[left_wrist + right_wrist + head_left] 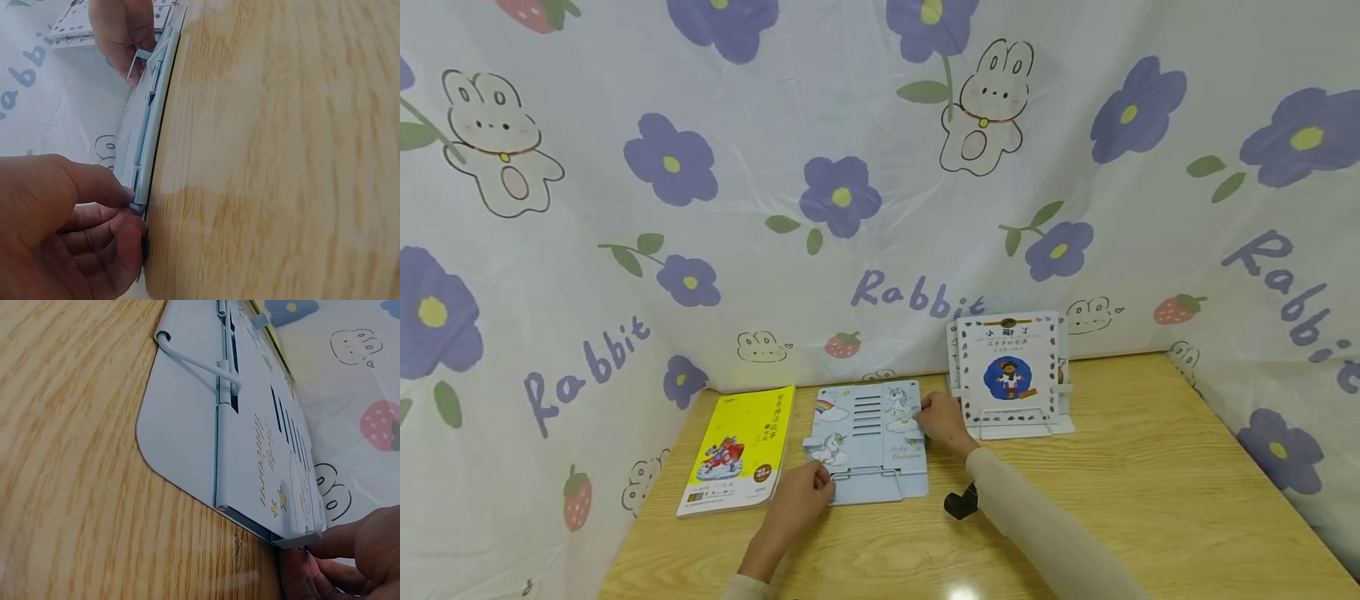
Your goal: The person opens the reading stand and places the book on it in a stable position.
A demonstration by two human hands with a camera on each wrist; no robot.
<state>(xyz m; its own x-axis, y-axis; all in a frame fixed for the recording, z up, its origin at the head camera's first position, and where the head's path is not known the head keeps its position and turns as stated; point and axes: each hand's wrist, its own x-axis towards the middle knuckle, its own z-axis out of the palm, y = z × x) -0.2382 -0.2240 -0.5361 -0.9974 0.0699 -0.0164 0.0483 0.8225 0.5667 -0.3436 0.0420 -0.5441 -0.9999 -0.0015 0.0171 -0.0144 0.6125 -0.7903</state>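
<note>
Pale-blue, rectangular, unicorn-printed bookstand (868, 448)
Your left hand (801, 500) pinches its near-left corner, your right hand (946, 422) its right edge.

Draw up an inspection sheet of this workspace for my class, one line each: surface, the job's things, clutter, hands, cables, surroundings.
Surface: wood-grain table, with a bright reflection near the bottom of the head view.
Job's things: pale blue book stand with unicorn pictures, on the table.
Clutter: yellow-and-white book lying to the left; white picture book propped on another stand to the right; black object, partly hidden by the right sleeve, use unclear.
Hands: left hand pinches the blue stand's near left corner; right hand grips its right side edge.
Cables: nothing seen.
Surroundings: pale fabric backdrop printed with rabbits, purple flowers and strawberries.
</note>
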